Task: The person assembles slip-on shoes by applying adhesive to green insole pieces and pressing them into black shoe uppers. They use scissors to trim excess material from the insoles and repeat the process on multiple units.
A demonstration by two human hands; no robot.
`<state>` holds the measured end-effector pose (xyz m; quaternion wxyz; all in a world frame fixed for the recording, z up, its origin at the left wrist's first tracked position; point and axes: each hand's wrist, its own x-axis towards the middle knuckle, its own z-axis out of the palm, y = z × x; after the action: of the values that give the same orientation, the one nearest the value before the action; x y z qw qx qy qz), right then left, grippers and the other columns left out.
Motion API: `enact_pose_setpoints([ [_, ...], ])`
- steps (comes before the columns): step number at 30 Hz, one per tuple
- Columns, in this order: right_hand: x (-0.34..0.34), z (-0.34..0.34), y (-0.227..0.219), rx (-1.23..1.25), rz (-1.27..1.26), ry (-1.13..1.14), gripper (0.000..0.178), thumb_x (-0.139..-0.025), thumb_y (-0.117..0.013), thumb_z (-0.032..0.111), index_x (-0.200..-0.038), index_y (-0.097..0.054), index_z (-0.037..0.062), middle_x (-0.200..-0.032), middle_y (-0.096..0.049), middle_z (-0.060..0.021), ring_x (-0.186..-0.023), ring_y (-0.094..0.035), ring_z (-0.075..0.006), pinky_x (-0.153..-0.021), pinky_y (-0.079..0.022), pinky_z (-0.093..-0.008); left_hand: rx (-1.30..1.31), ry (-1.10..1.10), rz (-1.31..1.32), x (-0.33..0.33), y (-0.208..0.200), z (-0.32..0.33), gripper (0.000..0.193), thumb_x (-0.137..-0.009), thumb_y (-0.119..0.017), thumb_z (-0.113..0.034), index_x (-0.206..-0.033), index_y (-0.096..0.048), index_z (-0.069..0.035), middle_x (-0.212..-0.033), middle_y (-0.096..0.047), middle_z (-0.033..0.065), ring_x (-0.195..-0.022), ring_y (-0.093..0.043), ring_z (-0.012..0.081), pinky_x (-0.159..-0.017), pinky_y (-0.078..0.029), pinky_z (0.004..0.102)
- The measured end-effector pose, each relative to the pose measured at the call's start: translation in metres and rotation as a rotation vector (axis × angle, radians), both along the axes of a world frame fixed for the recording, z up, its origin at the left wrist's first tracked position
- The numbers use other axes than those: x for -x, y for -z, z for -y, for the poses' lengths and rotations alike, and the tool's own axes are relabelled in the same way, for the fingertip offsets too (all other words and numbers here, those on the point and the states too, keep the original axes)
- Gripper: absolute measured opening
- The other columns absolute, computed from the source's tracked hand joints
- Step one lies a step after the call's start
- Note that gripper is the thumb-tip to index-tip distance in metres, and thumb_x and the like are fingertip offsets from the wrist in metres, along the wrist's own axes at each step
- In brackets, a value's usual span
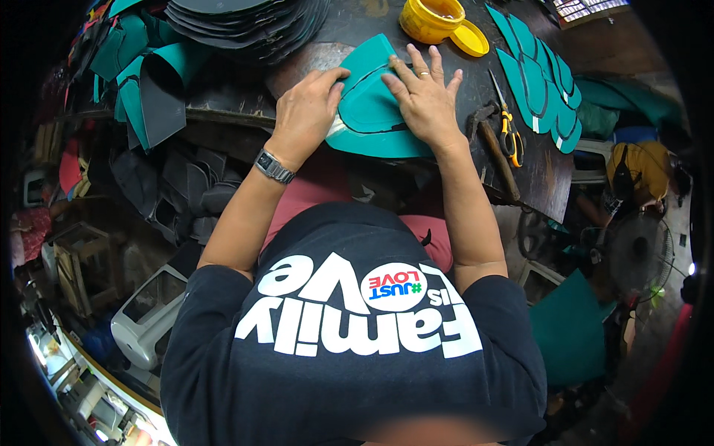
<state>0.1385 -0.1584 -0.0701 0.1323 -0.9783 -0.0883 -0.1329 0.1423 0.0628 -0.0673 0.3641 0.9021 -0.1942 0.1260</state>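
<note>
A teal green sheet piece (370,102) with a curved black strip around a rounded inner panel lies at the table's near edge, its lower part reaching over that edge. At its left side, my left hand (309,111) pinches the border between thumb and fingers; a watch is on that wrist. My right hand (428,93) rests on the piece's right side, fingers spread and a ring on one of them. A whitish patch shows at the piece's lower left. The surface under my right palm is hidden.
Right of my right hand lie a hammer (497,156) and yellow-handled scissors (509,137). Farther right are several overlapping green pieces (532,82). A yellow tub (428,28) with its lid (470,39) stands at the back, left of them. Dark stacked sheets (249,30) sit at the back left.
</note>
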Motion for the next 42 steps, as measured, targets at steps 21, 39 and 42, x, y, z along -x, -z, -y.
enact_pose_setpoints([
  [21,0.018,0.008,-0.003,0.281,-0.009,-0.147,0.063,-0.096,-0.047,0.068,-0.152,-0.047,0.0392,-0.165,-0.035,-0.0101,-0.156,-0.019,-0.0363,-0.119,-0.01,-0.0712,0.165,0.092,-0.235,0.014,-0.012,-0.028,0.035,-0.089,-0.073,-0.008,-0.124,-0.072,-0.006,-0.086,-0.065,0.0122,-0.071,-0.063,0.0192,-0.069,-0.051,0.0307],
  [39,0.019,-0.013,-0.014,0.344,0.008,-0.381,0.066,-0.096,-0.042,0.07,-0.154,-0.044,0.0399,-0.169,-0.025,-0.0043,-0.158,-0.012,-0.0329,-0.12,-0.005,-0.0693,0.103,0.246,-0.196,-0.05,-0.007,-0.023,0.036,-0.088,-0.071,-0.006,-0.123,-0.072,-0.005,-0.094,-0.075,0.0147,-0.083,-0.073,0.0222,-0.083,-0.057,0.0325],
  [42,0.016,-0.015,-0.013,0.359,-0.038,-0.372,0.066,-0.096,-0.042,0.07,-0.154,-0.045,0.0391,-0.169,-0.026,-0.0043,-0.157,-0.013,-0.0331,-0.121,-0.005,-0.0691,0.137,0.211,-0.214,-0.059,-0.007,-0.015,0.042,-0.086,-0.072,-0.005,-0.128,-0.069,-0.007,-0.09,-0.072,0.0107,-0.083,-0.071,0.0221,-0.081,-0.057,0.0332],
])
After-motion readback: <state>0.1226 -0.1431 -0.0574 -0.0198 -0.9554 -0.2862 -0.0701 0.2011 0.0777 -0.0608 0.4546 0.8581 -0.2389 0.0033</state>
